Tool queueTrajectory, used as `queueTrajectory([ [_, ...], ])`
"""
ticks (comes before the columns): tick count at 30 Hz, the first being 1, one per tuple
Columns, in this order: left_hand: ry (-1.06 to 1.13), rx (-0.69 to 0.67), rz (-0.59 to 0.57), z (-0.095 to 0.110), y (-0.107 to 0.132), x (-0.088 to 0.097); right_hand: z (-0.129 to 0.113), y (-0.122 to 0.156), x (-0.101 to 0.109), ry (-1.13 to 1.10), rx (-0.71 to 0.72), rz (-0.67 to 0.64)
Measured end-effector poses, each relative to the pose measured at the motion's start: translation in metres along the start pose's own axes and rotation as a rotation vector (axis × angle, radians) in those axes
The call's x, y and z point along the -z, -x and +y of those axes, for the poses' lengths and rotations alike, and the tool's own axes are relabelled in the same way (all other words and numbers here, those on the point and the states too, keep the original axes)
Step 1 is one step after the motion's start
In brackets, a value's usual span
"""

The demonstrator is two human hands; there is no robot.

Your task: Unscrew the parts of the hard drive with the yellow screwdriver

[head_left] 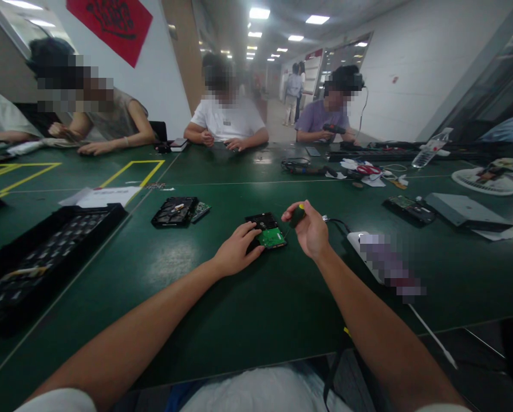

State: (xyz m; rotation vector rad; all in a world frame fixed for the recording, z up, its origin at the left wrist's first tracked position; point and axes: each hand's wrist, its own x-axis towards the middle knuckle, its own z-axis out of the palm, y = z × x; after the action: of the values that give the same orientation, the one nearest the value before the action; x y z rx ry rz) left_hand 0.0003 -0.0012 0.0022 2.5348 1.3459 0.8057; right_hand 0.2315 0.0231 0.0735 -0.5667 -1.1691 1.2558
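A hard drive (274, 237) with a green circuit board and black casing lies flat on the green table in front of me. My left hand (239, 246) grips its left side, fingers over the top and thumb at the near edge. Just right of the drive, my right hand (312, 232) is closed round a screwdriver (298, 216) with a dark green and yellow handle. The thin shaft points down toward the drive's right edge; whether its tip touches is too small to tell.
A black compartment tray (110, 214) lies at left, near a black drive housing (174, 212) and a small circuit board (201, 211). At right are a white power bank with a phone (385, 260), a grey metal box (465, 210) and a plastic bottle (430, 150). Several people sit opposite.
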Motion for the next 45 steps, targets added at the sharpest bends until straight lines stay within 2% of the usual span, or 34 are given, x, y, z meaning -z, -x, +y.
queueTrajectory([
  [5, -0.010, -0.009, 0.003, -0.0014, -0.0002, -0.0027, 0.0026, 0.0007, -0.0001, -0.027, -0.014, 0.004],
  [16, -0.026, -0.007, -0.011, 0.0016, -0.0001, -0.0012, 0.0036, 0.0018, -0.0007, 0.015, 0.060, -0.012],
  [36, 0.003, -0.003, -0.005, 0.0002, 0.0001, -0.0013, 0.0024, 0.0025, -0.0021, -0.022, 0.032, 0.019],
  [45, -0.020, -0.002, -0.016, -0.0003, 0.0001, -0.0023, 0.0013, 0.0040, -0.0039, 0.042, 0.060, 0.025],
])
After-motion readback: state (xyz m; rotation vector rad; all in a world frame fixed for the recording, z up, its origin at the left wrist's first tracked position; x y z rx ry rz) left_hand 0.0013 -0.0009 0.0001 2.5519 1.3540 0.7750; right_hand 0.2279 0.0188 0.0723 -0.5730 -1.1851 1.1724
